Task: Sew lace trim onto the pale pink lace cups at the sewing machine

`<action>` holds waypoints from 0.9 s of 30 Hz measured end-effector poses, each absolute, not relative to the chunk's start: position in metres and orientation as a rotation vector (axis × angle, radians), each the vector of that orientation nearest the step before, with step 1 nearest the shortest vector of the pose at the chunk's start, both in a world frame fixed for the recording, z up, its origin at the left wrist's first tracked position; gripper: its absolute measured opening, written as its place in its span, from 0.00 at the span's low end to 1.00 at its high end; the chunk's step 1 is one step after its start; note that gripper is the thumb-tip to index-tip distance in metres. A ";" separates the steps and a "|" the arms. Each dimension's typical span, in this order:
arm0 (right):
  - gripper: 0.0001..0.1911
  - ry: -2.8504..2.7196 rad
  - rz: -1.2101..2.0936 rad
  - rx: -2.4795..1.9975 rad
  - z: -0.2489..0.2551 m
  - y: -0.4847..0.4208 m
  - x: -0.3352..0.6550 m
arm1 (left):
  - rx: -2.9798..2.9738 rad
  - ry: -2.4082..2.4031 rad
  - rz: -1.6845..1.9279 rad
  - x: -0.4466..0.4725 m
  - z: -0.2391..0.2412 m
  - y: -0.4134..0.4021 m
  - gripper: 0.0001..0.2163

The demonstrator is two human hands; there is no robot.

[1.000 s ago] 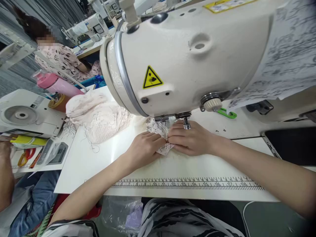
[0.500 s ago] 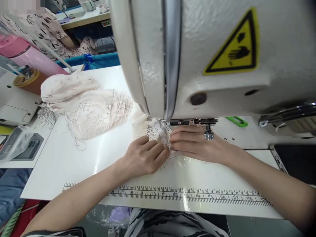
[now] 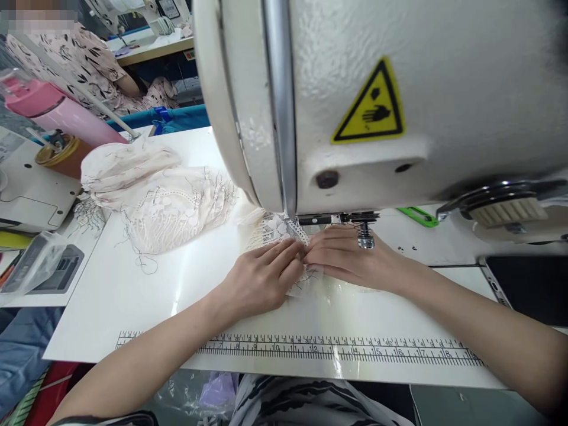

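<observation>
A piece of white lace fabric (image 3: 276, 227) lies under the needle end of the sewing machine (image 3: 248, 106), flower motifs and a dotted border showing. My left hand (image 3: 260, 279) is closed on the lace's near part, its fingers bent and pressed together; the pinch itself is hidden. From the right, my right hand (image 3: 355, 257) rests on the lace with fingers stretched out and close together, palm down. Its fingertips meet those of my left hand just in front of the presser area. A small metal thumbscrew attachment (image 3: 366, 235) stands over the right hand.
A heap of pale sheer lace fabric (image 3: 173, 201) with loose threads lies left. A green thread snipper (image 3: 418, 216) and a dark phone-like device (image 3: 528, 290) are at right. A printed ruler (image 3: 275, 348) runs along the front edge. Behind stand a pink bottle (image 3: 66, 115) and a seated person (image 3: 84, 65).
My left hand's fingers have stretched forward over the lace from a more curled grip. More lace now shows below the fingers. The right hand stays nearly in place; the camera view has shifted slightly.
</observation>
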State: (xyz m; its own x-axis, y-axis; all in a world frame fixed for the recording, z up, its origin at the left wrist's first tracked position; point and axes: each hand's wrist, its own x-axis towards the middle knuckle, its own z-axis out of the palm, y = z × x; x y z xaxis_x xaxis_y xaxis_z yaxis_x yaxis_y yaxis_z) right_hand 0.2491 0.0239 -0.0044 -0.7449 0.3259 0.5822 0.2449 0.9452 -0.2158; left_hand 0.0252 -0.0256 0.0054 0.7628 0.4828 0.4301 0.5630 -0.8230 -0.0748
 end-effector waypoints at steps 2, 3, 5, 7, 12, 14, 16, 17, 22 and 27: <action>0.06 -2.435 0.135 -0.416 -0.006 0.024 0.249 | -2.757 -0.834 -0.603 0.026 0.005 -0.025 0.09; 0.06 -2.432 0.132 -0.418 -0.007 0.024 0.249 | -2.755 -0.837 -0.607 0.026 0.006 -0.025 0.10; 0.05 -2.438 0.153 -0.415 -0.008 0.025 0.249 | -2.753 -0.842 -0.605 0.026 0.006 -0.025 0.10; 0.06 -2.453 0.183 -0.412 -0.009 0.026 0.250 | -2.752 -0.848 -0.599 0.026 0.006 -0.025 0.10; 0.09 -2.452 0.007 -0.508 -0.005 0.022 0.249 | -2.746 -0.852 -0.617 0.026 0.004 -0.024 0.10; 0.09 -2.442 -0.099 -0.569 -0.005 0.021 0.249 | -2.750 -0.848 -0.623 0.026 0.003 -0.024 0.10; 0.08 -2.431 -0.164 -0.565 -0.006 0.020 0.251 | -2.762 -0.846 -0.616 0.026 0.002 -0.024 0.10; 0.07 -2.427 -0.197 -0.558 -0.008 0.021 0.251 | -2.768 -0.847 -0.612 0.026 0.001 -0.024 0.10; 0.09 -2.466 -0.304 -0.629 -0.016 0.024 0.256 | -2.766 -0.854 -0.610 0.028 0.001 -0.022 0.10; 0.10 -2.468 -0.324 -0.634 -0.015 0.026 0.257 | -2.740 -0.865 -0.637 0.030 0.001 -0.020 0.11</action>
